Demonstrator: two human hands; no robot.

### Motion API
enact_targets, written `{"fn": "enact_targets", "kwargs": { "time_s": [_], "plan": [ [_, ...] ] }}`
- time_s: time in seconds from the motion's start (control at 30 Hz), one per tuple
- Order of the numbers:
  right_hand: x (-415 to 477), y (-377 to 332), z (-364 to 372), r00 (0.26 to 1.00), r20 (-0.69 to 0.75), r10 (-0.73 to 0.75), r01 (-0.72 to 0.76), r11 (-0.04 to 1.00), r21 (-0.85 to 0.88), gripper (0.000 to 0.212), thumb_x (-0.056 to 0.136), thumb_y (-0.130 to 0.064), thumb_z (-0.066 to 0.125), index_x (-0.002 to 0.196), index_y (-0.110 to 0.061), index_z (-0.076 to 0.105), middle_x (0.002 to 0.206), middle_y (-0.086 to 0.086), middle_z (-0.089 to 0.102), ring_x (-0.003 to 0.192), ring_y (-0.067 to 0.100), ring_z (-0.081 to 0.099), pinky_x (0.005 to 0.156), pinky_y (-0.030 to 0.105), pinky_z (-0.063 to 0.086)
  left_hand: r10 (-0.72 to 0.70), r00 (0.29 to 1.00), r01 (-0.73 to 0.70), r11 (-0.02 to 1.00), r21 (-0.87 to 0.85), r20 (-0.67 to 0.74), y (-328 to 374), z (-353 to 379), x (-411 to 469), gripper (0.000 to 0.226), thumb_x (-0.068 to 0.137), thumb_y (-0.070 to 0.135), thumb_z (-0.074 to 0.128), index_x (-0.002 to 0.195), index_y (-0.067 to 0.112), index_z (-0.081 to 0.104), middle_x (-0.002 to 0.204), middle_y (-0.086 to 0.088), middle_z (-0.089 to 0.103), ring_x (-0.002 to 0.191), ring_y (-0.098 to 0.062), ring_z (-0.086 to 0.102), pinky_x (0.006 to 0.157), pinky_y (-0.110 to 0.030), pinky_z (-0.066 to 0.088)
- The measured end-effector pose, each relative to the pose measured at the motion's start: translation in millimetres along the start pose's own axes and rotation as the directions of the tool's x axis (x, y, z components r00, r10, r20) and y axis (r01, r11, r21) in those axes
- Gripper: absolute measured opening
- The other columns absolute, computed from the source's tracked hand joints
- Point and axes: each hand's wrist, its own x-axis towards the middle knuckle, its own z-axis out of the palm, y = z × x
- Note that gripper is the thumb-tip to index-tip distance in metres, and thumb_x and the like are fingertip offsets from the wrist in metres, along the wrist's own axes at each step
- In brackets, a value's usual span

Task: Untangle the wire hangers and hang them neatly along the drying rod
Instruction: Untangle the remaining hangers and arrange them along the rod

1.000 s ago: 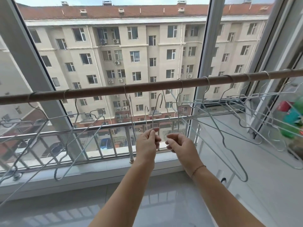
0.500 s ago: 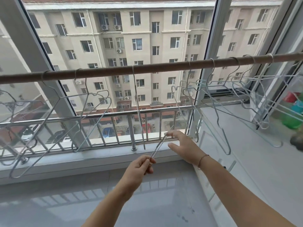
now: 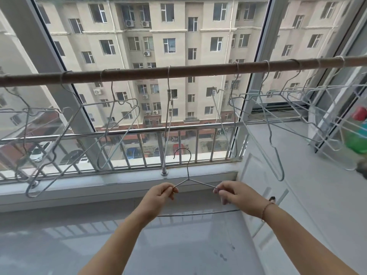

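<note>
Over glossy surface (image 3: 59, 235), left hand (image 3: 158, 193) and right hand (image 3: 236, 193) pinch wire hanger (image 3: 188, 177).

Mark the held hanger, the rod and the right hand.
hanger (image 3: 188, 178): head view, the neck where the two shoulders meet below the hook.
rod (image 3: 198, 70): head view, mid-span of the brown bar.
right hand (image 3: 236, 193): head view, back of the hand.
</note>
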Motion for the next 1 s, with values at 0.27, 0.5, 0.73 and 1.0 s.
{"fn": "enact_targets", "kwargs": {
  "time_s": [0.27, 0.5, 0.73, 1.0],
  "plan": [
    [-39.4, -15.9, 21.8, 0.984, -0.072, 0.164, -0.114, 0.882, 0.456, 0.030, 0.091, 0.005, 0.038, 0.103, -0.012, 0.060, 0.073, 0.005, 0.061, 0.048, 0.006, 0.048, 0.043, 0.019, 0.041, -0.070, 0.863, 0.010, 0.993, -0.120, -0.501, 25.5, 61.0, -12.8, 0.014, 0.086, 0.019, 0.064, 0.099, 0.014, 0.065, 0.096, -0.001, 0.063, 0.092, -0.018, 0.058, 0.083, -0.026, 0.044],
    [-47.1, -47.9, 23.6, 0.961, -0.255, 0.107, 0.073, 0.789, 0.610, 0.040, 0.093, 0.006, 0.038, 0.113, -0.023, 0.059, 0.077, 0.009, 0.058, 0.060, 0.014, 0.048, 0.056, 0.024, 0.046, -0.103, 0.985, 0.002, 0.812, -0.583, -0.141, 87.9, 102.1, -15.8, 0.016, 0.086, 0.020, 0.066, 0.093, 0.006, 0.069, 0.065, 0.000, 0.066, 0.061, -0.016, 0.060, 0.059, -0.031, 0.047],
    [-33.3, -80.9, 16.3, 0.926, -0.374, 0.042, 0.230, 0.723, 0.652, 0.040, 0.093, 0.006, 0.041, 0.123, -0.015, 0.056, 0.098, 0.020, 0.065, 0.072, 0.020, 0.063, 0.063, 0.022, 0.053, -0.131, 0.983, 0.003, 0.710, -0.704, -0.128, 137.6, 82.7, -5.7, 0.014, 0.087, 0.019, 0.065, 0.094, 0.007, 0.062, 0.050, -0.001, 0.061, 0.039, -0.016, 0.057, 0.035, -0.018, 0.038],
    [-22.9, -100.5, 31.6, 0.904, -0.421, 0.070, 0.338, 0.486, 0.806, 0.026, 0.092, 0.001, 0.048, 0.112, -0.011, 0.060, 0.092, 0.014, 0.073, 0.081, 0.017, 0.070, 0.067, 0.021, 0.055, -0.113, 0.970, -0.061, 0.742, -0.668, -0.214, 148.3, 63.5, 6.0, 0.017, 0.085, 0.023, 0.068, 0.093, 0.008, 0.066, 0.060, -0.008, 0.065, 0.041, -0.018, 0.055, 0.038, -0.021, 0.040]
  ]
}}
